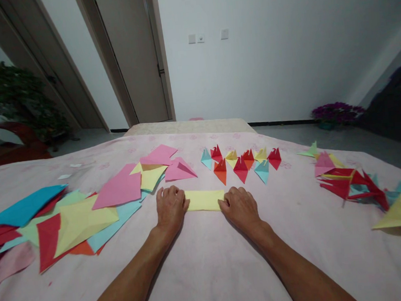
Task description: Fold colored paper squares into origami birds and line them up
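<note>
A yellow sheet of paper point(205, 200), folded to a narrow strip, lies flat on the pink tablecloth point(210, 262) in the middle of the head view. Its left end is gripped by my left hand point(171, 208), the fingers curled and the thumb on the edge. My right hand point(241, 206) holds the right end the same way, thumb pressed near the corner. Both hands rest on the cloth, and the ends of the strip are partly hidden under them. Just beyond stand several small folded paper cranes point(240, 168) in red, orange, yellow and blue.
To the left spreads a pile of coloured paper sheets point(83, 221), with pink sheets point(119, 188) reaching near my left hand. More folded paper pieces point(360, 185) lie at the right side of the table. Behind the table are a door point(132, 53) and a potted plant point(13, 96).
</note>
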`<state>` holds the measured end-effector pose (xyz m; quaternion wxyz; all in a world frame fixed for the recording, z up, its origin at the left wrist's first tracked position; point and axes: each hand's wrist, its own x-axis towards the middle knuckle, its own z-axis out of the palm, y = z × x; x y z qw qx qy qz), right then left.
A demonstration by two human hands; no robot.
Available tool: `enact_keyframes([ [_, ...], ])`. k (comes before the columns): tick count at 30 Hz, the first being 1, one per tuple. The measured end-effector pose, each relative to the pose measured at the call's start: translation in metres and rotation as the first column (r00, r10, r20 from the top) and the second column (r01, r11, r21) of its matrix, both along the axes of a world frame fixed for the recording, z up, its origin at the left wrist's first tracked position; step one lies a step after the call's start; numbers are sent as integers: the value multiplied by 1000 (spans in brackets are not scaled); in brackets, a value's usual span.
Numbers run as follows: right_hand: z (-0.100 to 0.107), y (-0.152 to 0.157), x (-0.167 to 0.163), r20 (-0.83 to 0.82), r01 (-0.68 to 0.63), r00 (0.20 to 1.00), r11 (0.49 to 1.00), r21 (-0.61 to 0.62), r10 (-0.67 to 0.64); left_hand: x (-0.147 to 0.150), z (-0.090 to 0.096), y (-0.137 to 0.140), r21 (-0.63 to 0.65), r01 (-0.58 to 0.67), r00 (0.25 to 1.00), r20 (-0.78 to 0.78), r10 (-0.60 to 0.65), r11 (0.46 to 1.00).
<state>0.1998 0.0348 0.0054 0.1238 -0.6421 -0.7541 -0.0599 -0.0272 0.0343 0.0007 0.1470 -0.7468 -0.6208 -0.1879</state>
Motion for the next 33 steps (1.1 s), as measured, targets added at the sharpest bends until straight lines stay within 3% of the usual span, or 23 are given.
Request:
enact_keyframes([
  [3, 1, -1, 0, -9, 6, 1000, 1000, -7, -6, 0, -2, 1, 13, 164, 984, 63, -164, 986],
  [6, 2, -2, 2, -27, 4, 1000, 1000, 29, -3, -2, -8, 3, -75, 415, 904, 145, -402, 907],
  [8, 3, -4, 2, -42, 2, 999, 998, 68, 1, -3, -12, 2, -157, 470, 876, 206, -436, 869],
  [11, 7, -6, 1, -59, -37, 997, 992, 119, 44, 1, -14, -2, -228, 425, 893, 263, -365, 876],
  [13, 10, -8, -1, -52, -131, 989, 982, 138, 139, 8, -13, -7, -257, 369, 916, 265, -302, 893],
  [18, 9, -7, -3, -28, -371, 924, 912, 174, 381, 37, -10, -15, -289, 188, 981, 109, -163, 938],
  [21, 4, -4, -1, -33, -387, 915, 898, 212, 402, 48, -11, -17, -266, 140, 990, 34, -135, 954],
  [25, 1, -2, 0, -27, -432, 899, 893, 125, 438, 48, -15, -17, -264, 106, 994, 23, -104, 959],
  [33, 8, -8, -4, 32, -322, 946, 946, 18, 322, 34, -21, -7, -359, 67, 996, 78, -41, 931],
])
